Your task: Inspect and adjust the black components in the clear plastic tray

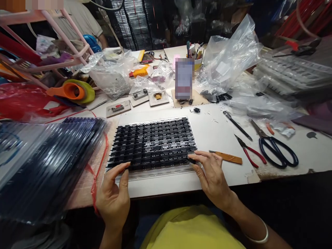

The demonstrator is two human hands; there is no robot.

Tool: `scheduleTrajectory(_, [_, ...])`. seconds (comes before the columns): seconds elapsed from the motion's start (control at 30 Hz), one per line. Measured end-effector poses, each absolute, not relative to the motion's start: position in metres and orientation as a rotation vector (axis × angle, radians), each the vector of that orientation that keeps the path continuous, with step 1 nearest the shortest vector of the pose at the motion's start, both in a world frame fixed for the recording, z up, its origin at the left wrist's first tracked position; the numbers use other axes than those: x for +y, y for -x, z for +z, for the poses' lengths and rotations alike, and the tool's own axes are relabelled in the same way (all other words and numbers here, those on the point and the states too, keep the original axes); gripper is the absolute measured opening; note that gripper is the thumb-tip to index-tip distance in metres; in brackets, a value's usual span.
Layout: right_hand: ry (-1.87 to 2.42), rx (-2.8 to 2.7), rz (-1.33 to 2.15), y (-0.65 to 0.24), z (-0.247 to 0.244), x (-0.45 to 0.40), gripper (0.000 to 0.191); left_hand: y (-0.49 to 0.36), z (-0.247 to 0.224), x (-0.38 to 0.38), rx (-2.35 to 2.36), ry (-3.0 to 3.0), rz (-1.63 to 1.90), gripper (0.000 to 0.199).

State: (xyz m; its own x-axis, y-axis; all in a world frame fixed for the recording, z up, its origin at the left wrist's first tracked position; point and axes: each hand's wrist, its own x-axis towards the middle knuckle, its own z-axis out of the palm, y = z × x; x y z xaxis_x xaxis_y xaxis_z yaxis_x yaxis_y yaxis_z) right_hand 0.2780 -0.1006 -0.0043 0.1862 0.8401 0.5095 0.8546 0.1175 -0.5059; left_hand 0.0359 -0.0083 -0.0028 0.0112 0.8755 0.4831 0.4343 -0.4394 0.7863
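The right hand [214, 174] pinches a black part [191, 160] at the lower-centre tray [153, 174]; whether the left hand [114, 197] grips is unclear. Scissors [264, 137] lie right; the left-edge stacked trays [52, 166] are cut off.

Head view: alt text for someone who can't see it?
A person's left hand and right hand are at the near corners of a clear tray holding rows of black parts. Pliers and scissors lie to its right; stacked trays sit at left.

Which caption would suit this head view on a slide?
Left hand and right hand at a clear tray holding rows of black parts.
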Motion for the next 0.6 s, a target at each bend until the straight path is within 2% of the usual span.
scheduleTrajectory(0.23, [1.727,-1.575,0.095,-0.312,0.0,-0.094,0.011,-0.029,-0.004,0.006,1.37,-1.99,1.432,0.019])
scheduleTrajectory(0.6, [1.795,-1.583,0.228,-0.315,-0.007,-0.083,0.01,-0.019,-0.002,0.021,1.508,-1.986,1.431,0.015])
